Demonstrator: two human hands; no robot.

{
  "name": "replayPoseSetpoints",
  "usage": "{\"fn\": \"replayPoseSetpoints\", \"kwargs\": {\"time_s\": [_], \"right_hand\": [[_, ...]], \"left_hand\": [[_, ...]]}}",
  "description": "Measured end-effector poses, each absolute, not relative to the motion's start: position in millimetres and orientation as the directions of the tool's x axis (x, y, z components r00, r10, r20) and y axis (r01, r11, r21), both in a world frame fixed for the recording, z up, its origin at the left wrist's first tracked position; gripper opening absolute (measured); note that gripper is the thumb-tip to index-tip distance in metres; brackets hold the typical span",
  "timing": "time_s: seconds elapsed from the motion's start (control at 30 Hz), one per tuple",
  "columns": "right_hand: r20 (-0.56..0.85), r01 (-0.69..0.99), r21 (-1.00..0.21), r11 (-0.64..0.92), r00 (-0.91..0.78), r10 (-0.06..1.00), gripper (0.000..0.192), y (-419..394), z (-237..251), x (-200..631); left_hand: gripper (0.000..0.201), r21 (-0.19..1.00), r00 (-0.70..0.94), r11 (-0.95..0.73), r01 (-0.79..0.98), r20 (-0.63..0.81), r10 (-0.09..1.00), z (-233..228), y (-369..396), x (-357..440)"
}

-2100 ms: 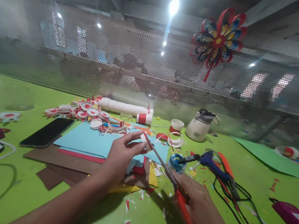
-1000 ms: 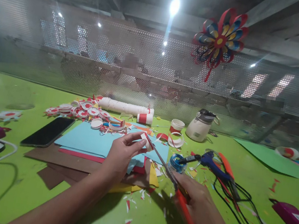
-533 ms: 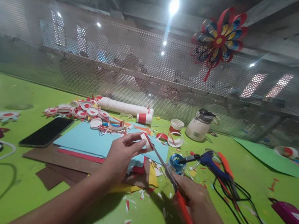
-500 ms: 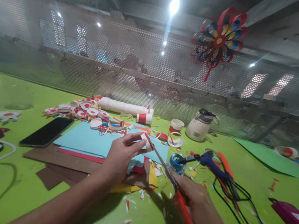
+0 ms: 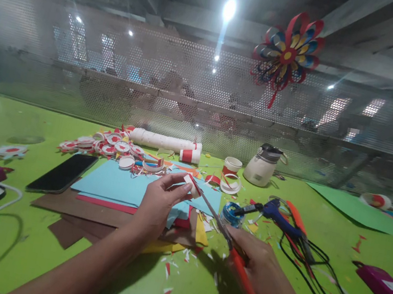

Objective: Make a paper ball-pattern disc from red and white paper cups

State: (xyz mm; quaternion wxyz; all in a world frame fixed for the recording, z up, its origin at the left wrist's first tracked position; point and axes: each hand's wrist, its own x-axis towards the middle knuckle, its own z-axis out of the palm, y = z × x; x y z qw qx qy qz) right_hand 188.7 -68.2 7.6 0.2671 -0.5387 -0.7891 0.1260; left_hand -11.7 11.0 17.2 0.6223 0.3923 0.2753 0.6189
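Note:
Between the thumb and fingers of my left hand (image 5: pixel 160 200) is a small red-and-white paper cup piece (image 5: pixel 194 189). My right hand (image 5: pixel 256 259) grips a pair of scissors with orange-red handles (image 5: pixel 243 282). Their blades point up and left and meet the edge of the cup piece; whether they are cutting into it I cannot tell. Light blue paper sheets (image 5: pixel 110 182) lie beneath my left hand, stacked over red, brown and yellow ones. Just beyond my right hand sits a small blue-lidded jar (image 5: pixel 232 214).
A black phone (image 5: pixel 62 174) lies left of the sheets, below a pile of red-and-white cup pieces (image 5: pixel 106 143). Stacked white cups (image 5: pixel 163 141) lie behind. On the right are a blue glue gun (image 5: pixel 279 215) with black cord, a kettle-shaped bottle (image 5: pixel 262 166) and green paper (image 5: pixel 356 208).
Almost nothing differs. Both hands, the cup piece and the scissors stay in nearly the same place, with only a slight shift of the view.

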Motion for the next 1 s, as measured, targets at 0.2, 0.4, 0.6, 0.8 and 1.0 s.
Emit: {"fn": "replayPoseSetpoints", "kwargs": {"time_s": [0.2, 0.4, 0.6, 0.8, 1.0], "right_hand": [[0.287, 0.795, -0.466, 0.389, -0.280, 0.916, 0.034, -68.5, 6.1, 190.7], [0.283, 0.809, -0.461, 0.365, -0.256, 0.924, 0.034, -71.8, 7.2, 189.3], [0.291, 0.792, -0.484, 0.373, -0.256, 0.922, 0.036, -73.8, 12.0, 184.0], [0.285, 0.795, -0.480, 0.371, -0.259, 0.923, 0.036, -74.8, 12.7, 182.8], [0.305, 0.832, -0.404, 0.380, -0.269, 0.914, 0.038, -74.4, 5.6, 190.3]], "left_hand": [[0.033, 0.859, 0.108, -0.089, -0.504, 0.165, 0.980, 11.2, 13.1, -12.5], [0.033, 0.863, 0.110, -0.083, -0.498, 0.157, 0.981, 12.8, 11.5, -12.5], [0.031, 0.848, 0.111, -0.065, -0.525, 0.144, 0.983, 14.5, 9.2, -11.5], [0.030, 0.816, 0.110, -0.030, -0.578, 0.114, 0.987, 19.7, 7.6, -11.1], [0.029, 0.797, 0.157, 0.030, -0.603, 0.082, 0.984, 22.4, 10.9, -17.8]]}}
